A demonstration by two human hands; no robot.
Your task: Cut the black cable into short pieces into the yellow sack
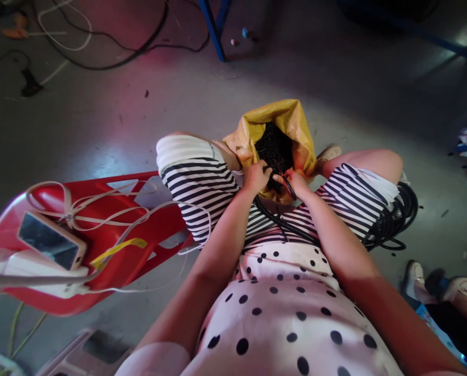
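Between my knees a yellow woven sack (302,122) stands with its mouth open, and dark bits (273,146) fill its inside. Over the near rim, my left hand (258,176) pinches the end of a black cable (270,215). The cable runs back across my lap toward my right thigh. Close beside it, my right hand (297,184) is closed around a small cutting tool with dark and orange-red handles (288,187), which looks like scissors or snips. The tool's blades are hard to make out against the dark contents.
Left of me a red plastic stool (139,261) carries a phone (52,240), a white power strip (41,271) and pale cords (112,209). A coil of black cable (408,214) lies by my right thigh. Another person's shoes (416,277) show at lower right.
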